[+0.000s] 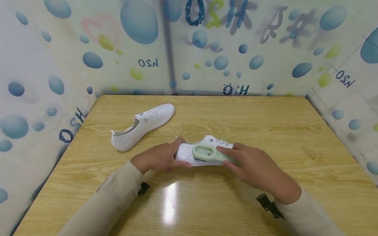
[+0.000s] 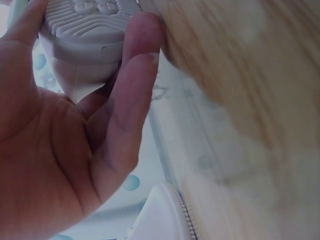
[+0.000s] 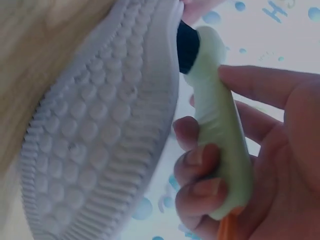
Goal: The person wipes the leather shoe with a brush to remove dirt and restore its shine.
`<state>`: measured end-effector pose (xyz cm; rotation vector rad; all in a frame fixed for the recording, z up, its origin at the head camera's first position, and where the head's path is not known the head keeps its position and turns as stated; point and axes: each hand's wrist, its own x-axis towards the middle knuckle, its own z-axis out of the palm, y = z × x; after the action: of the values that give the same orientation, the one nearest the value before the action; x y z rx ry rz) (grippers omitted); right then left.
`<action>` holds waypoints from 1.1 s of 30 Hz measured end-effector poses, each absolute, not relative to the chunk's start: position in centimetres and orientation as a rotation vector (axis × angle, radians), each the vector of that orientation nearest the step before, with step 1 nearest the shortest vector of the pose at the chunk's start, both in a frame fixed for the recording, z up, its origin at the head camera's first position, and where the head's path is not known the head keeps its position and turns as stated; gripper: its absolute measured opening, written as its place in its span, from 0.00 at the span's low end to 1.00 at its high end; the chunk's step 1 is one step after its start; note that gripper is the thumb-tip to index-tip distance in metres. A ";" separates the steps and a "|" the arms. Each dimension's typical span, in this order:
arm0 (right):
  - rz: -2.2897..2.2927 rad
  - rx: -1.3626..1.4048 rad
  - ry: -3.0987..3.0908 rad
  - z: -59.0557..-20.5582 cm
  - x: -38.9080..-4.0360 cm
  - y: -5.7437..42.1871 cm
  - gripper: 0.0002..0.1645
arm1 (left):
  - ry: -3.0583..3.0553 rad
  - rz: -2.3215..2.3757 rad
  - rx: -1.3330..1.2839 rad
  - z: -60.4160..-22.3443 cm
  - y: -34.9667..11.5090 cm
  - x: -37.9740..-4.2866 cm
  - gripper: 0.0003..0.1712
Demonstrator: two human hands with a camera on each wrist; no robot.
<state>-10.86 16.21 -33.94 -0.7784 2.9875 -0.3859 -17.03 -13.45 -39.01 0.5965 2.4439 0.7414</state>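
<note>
A white lace-up shoe (image 1: 184, 151) lies tipped on its side on the wooden table, and its ridged sole (image 3: 100, 120) faces the person. My left hand (image 1: 160, 156) grips the heel end, thumb on one side and fingers on the other; the left wrist view shows the heel sole (image 2: 90, 30) between them. In my right hand (image 1: 255, 164) is a pale green brush (image 1: 208, 152), its handle (image 3: 220, 130) wrapped by the fingers. Dark bristles (image 3: 187, 47) under the brush head meet the side of the shoe. An orange cord (image 3: 229, 226) hangs from the handle's end.
The second white shoe (image 1: 144, 126) stands upright on the table (image 1: 251, 114), at the back left. Behind the table is a wall covering (image 1: 183, 49) printed with blue and green drops. Dark straps (image 1: 270, 206) show by both wrists.
</note>
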 end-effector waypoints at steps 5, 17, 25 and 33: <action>-0.373 -0.750 2.965 -33.0 -10.9 17.2 0.25 | 2.449 0.722 0.592 -39.0 -13.4 -17.1 0.46; -0.381 -0.743 3.026 -32.5 -11.1 18.2 0.24 | 2.443 0.728 0.574 -38.8 -13.3 -17.3 0.48; -0.431 -0.771 3.107 -34.3 -11.4 16.6 0.23 | 2.445 0.733 0.582 -38.9 -13.3 -17.4 0.46; -0.411 -0.799 3.100 -34.4 -11.1 16.1 0.22 | 2.440 0.749 0.579 -39.3 -13.3 -17.1 0.46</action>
<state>-11.10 16.12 -34.45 -0.7988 3.1005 -0.4108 -17.13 -13.30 -39.31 0.5791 2.4399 0.7493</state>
